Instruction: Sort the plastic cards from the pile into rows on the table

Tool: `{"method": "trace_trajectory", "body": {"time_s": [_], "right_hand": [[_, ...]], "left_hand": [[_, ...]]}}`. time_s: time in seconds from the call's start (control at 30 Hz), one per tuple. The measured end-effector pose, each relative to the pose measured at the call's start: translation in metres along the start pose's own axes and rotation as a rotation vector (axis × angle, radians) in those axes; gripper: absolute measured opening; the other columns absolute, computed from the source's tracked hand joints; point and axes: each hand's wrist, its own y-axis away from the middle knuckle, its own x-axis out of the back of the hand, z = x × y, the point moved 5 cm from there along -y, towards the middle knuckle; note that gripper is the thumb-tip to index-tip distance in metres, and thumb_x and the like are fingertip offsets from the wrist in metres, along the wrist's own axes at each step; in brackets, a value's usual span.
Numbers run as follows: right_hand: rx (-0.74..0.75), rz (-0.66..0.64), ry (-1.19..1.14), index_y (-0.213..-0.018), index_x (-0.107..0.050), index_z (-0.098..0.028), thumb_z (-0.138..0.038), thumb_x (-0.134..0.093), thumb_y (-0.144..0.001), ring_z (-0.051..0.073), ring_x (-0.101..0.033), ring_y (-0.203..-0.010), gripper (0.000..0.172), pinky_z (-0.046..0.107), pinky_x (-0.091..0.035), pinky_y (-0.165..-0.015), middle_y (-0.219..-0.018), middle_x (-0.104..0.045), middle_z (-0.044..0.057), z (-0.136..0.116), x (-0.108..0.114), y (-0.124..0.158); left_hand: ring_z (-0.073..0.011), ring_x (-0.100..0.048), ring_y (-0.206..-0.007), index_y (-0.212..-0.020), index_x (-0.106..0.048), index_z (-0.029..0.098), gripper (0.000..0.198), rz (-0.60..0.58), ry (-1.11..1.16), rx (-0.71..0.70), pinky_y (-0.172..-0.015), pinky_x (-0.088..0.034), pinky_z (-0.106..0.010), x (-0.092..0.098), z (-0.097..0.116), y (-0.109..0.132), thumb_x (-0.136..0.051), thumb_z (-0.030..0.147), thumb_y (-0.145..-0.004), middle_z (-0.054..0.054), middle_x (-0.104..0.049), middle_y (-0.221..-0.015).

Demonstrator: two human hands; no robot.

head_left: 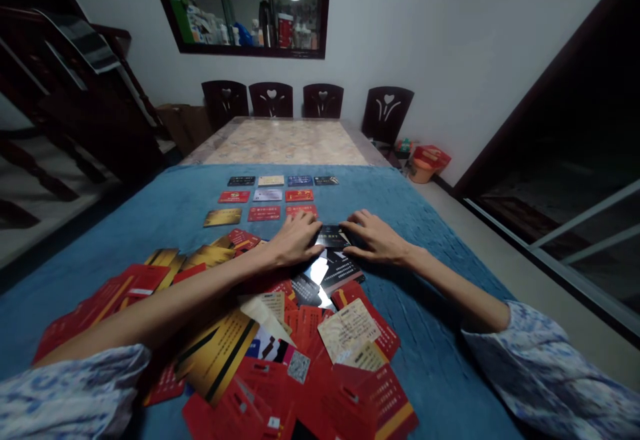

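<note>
Both my hands rest on a black card (332, 235) lying flat on the blue cloth (435, 253). My left hand (295, 238) presses its left edge with the fingers lying flat. My right hand (376, 237) touches its right edge, fingers stretched out. Beyond them, cards lie in neat rows: black and pale ones (283, 181) farthest, red ones (265, 213) and a gold one (223, 217) nearer. A loose heap of red, gold and black cards (280, 340) spreads between my forearms.
The cloth covers the near part of a long marble-topped table (285, 141). Several dark chairs (273, 99) stand at its far end. A glass cabinet (245, 3) hangs on the wall. A red bin (427, 162) sits on the floor at right.
</note>
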Motion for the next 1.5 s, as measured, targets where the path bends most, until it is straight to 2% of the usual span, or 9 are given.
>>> {"method": "trace_trajectory", "body": {"time_s": [0.23, 0.43, 0.67, 0.97, 1.3, 1.5], "right_hand": [[0.021, -0.054, 0.009, -0.135, -0.061, -0.016, -0.058, -0.050, -0.097, 0.030, -0.052, -0.101, 0.058, 0.046, -0.047, -0.085, -0.117, -0.061, 0.019, 0.013, 0.006, -0.002], [0.033, -0.068, 0.026, -0.134, -0.062, -0.016, -0.059, -0.051, -0.096, 0.030, -0.053, -0.101, 0.058, 0.045, -0.047, -0.085, -0.118, -0.061, 0.019, 0.025, 0.012, -0.008], [0.036, -0.080, 0.071, -0.135, -0.062, -0.016, -0.052, -0.058, -0.094, 0.030, -0.052, -0.103, 0.054, 0.043, -0.047, -0.084, -0.118, -0.061, 0.018, 0.047, 0.016, -0.022], [-0.003, -0.087, 0.140, -0.135, -0.063, -0.020, -0.047, -0.063, -0.090, 0.032, -0.052, -0.103, 0.052, 0.044, -0.047, -0.084, -0.118, -0.061, 0.017, 0.085, 0.019, -0.049], [-0.063, -0.076, 0.158, -0.135, -0.063, -0.020, -0.042, -0.066, -0.088, 0.032, -0.051, -0.106, 0.052, 0.044, -0.047, -0.090, -0.118, -0.060, 0.016, 0.126, 0.016, -0.086], [-0.130, -0.049, 0.167, -0.134, -0.065, -0.023, -0.034, -0.071, -0.083, 0.033, -0.052, -0.109, 0.052, 0.046, -0.048, -0.092, -0.120, -0.059, 0.015, 0.158, 0.013, -0.112]], "left_hand": [[-0.0326, -0.049, -0.118, -0.121, -0.063, 0.016, 0.037, 0.032, -0.016, -0.036, -0.097, -0.042, -0.049, -0.002, 0.003, -0.011, -0.056, 0.042, -0.094, -0.016, -0.060, -0.124], [-0.0320, -0.050, -0.117, -0.117, -0.064, 0.017, 0.037, 0.028, -0.035, -0.050, -0.096, -0.042, -0.047, 0.001, -0.003, -0.025, -0.061, 0.044, -0.092, -0.015, -0.061, -0.123], [-0.0326, -0.050, -0.117, -0.118, -0.065, 0.017, 0.038, 0.044, -0.083, -0.057, -0.096, -0.042, -0.048, 0.004, -0.013, -0.048, -0.062, 0.043, -0.092, -0.015, -0.062, -0.122], [-0.0344, -0.048, -0.121, -0.116, -0.067, 0.017, 0.034, 0.053, -0.120, -0.056, -0.097, -0.042, -0.049, 0.019, -0.027, -0.081, -0.059, 0.040, -0.092, -0.016, -0.061, -0.126], [-0.0355, -0.046, -0.125, -0.119, -0.067, 0.019, 0.034, 0.089, -0.167, -0.025, -0.100, -0.039, -0.051, 0.025, -0.058, -0.124, -0.060, 0.037, -0.091, -0.016, -0.061, -0.128], [-0.0366, -0.044, -0.126, -0.111, -0.070, 0.017, 0.029, 0.101, -0.185, 0.022, -0.102, -0.038, -0.053, 0.035, -0.072, -0.149, -0.060, 0.035, -0.091, -0.017, -0.061, -0.129]]}}
